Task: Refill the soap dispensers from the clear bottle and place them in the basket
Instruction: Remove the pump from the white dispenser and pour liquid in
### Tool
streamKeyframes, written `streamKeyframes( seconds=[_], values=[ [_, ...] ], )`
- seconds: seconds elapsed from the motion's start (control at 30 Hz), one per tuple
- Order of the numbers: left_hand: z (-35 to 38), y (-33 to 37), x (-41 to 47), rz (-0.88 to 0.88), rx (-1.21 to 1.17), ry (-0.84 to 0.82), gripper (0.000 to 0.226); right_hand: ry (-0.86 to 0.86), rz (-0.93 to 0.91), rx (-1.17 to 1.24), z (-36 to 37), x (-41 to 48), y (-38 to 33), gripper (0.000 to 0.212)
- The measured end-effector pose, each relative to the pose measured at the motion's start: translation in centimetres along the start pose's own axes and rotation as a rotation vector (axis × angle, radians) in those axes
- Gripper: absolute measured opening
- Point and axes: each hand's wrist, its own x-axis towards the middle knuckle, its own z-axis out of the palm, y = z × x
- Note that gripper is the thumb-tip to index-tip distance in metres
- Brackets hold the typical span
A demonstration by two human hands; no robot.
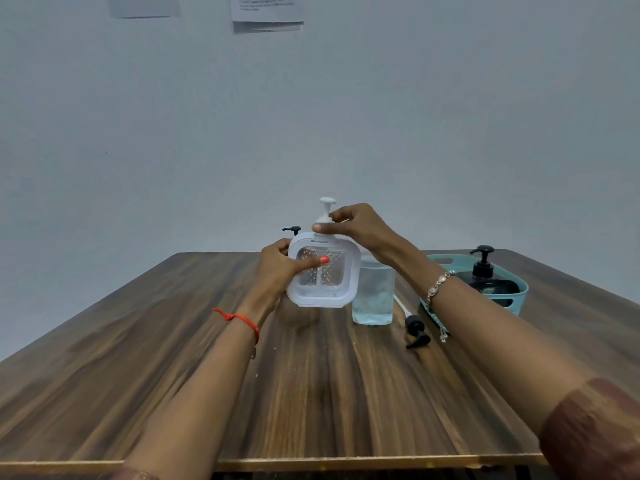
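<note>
A white square soap dispenser (320, 296) with a clear dimpled window is held above the table. My left hand (278, 268) grips its left side, thumb across the window. My right hand (356, 225) pinches the collar of its white pump (327, 206) at the top. The clear bottle (373, 296) with pale liquid stands just to the right, its top hidden by my right wrist. A teal basket (519, 292) at the right holds a black dispenser (483, 268). A loose black pump head (417, 332) with a white tube lies on the table by the bottle.
Another black pump top (292, 230) shows behind the white dispenser, its body hidden. The wooden table (311, 393) runs to a near edge at the bottom. A pale wall with paper notices stands right behind the table.
</note>
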Motion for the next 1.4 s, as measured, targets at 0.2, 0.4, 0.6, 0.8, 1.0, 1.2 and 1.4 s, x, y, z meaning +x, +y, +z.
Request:
streamKeyframes(
  seconds=[0.2,0.4,0.6,0.8,1.0,1.2,1.4],
  values=[
    [0.0,-0.3,0.0,-0.003,-0.018,0.008,0.047,-0.027,0.035,0.035,-0.5,0.4,-0.6,0.025],
    [0.0,0.0,0.6,-0.009,-0.056,-0.035,0.047,-0.076,0.021,0.178,-0.9,0.6,-0.5,0.027],
    [-0.8,0.3,0.2,-0.044,-0.180,-0.250,0.034,-0.240,-0.107,0.369,-2.2,0.4,-0.3,0.028],
    [-1.6,-0.7,-0.2,-0.089,-0.215,-0.327,0.040,-0.139,-0.186,0.526,-4.1,0.8,-0.2,0.030],
    [-3.0,-1.9,0.1,-0.180,-0.241,-0.043,0.033,0.199,-0.266,0.498,-4.5,-0.2,0.7,0.032],
    [-4.9,-2.9,0.5,-0.153,-0.269,0.231,0.026,0.181,-0.412,-0.196,-0.3,-4.3,6.0,0.023],
    [-4.5,-2.6,0.4,-0.145,-0.250,0.260,0.031,-0.396,-0.602,-0.702,3.7,-7.6,11.5,0.033]
  ],
)
